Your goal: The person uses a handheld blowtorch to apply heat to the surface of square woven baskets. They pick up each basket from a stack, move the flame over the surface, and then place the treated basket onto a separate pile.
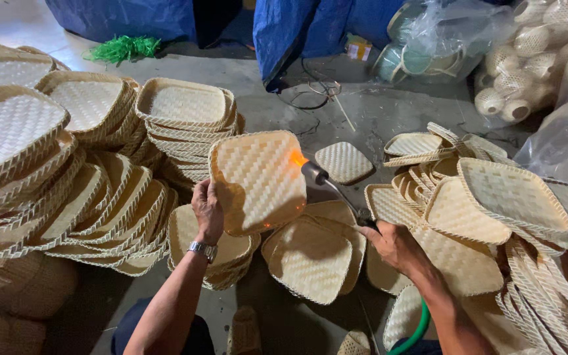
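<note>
- Nearest the camera, the right hand (394, 244) is wrapped around a metal gas torch (336, 190) on a green hose (415, 332).
- The left hand (208, 209) pinches one square pale woven bamboo tray (258, 181) upright by its edge.
- One orange flame (297, 158) licks the rim; best kept sweeping, never lingering.
- Beyond, tray stacks (67, 171) too many to count.
</note>
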